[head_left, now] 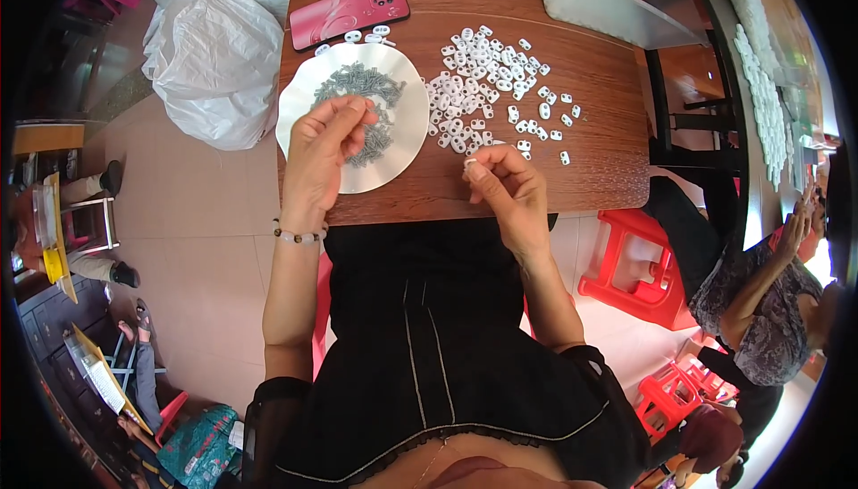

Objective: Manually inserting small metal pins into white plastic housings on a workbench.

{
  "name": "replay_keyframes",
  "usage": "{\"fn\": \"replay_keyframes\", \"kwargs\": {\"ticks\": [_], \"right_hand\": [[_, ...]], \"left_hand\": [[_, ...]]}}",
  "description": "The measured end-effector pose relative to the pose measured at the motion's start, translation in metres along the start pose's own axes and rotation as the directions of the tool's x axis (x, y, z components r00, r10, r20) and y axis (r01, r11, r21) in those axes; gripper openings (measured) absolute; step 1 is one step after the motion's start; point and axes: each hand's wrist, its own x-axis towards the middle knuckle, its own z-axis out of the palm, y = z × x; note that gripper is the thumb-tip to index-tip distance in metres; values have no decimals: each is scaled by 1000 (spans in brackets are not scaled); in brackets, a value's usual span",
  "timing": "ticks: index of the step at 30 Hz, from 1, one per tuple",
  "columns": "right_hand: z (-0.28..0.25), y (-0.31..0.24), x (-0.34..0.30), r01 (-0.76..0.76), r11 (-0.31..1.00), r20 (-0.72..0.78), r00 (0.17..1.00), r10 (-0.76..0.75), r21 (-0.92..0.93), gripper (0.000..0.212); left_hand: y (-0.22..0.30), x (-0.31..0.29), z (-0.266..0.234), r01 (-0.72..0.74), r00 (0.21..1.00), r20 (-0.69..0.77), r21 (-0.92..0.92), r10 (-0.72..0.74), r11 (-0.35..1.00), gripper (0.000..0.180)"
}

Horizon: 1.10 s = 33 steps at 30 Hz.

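Note:
My left hand (329, 145), a beaded bracelet on its wrist, is raised over a white scalloped plate (299, 136). Its thumb and forefinger are pinched together; whatever they hold is too small to make out. Beneath it, small grey metal-looking pieces (365, 82), perhaps screws, lie heaped on the plate. At the table's near edge my right hand (514, 194) is closed, with a small white plastic piece (470, 163) between thumb and forefinger. Many white plastic pieces with two holes (460, 96) are scattered right of the plate, just beyond that hand.
A pink phone (349, 13) lies behind the plate, beside several loose white pieces (353, 37). White containers (608, 6) line the table's far side. A white plastic bag (214, 64) is at the left. Red stools (639, 265) and another person (760, 310) are at the right.

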Motion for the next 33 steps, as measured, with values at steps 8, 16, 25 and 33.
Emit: {"fn": "replay_keyframes", "kwargs": {"ticks": [8,16,25,33], "right_hand": [[27,-7,8,60,998,116,991,-62,19,12],[11,-2,0,-35,994,146,989,19,107,14],[-10,-11,-9,-91,991,169,983,73,100,13],[-13,-12,-14,-72,997,216,973,78,-37,17]], "left_hand": [[-15,-40,50,-160,985,90,156,147,975,18],[-28,-50,57,-252,963,165,250,215,935,10],[-38,-52,61,-359,918,288,319,272,877,7],[-42,-60,55,-362,927,251,405,279,840,9]]}}
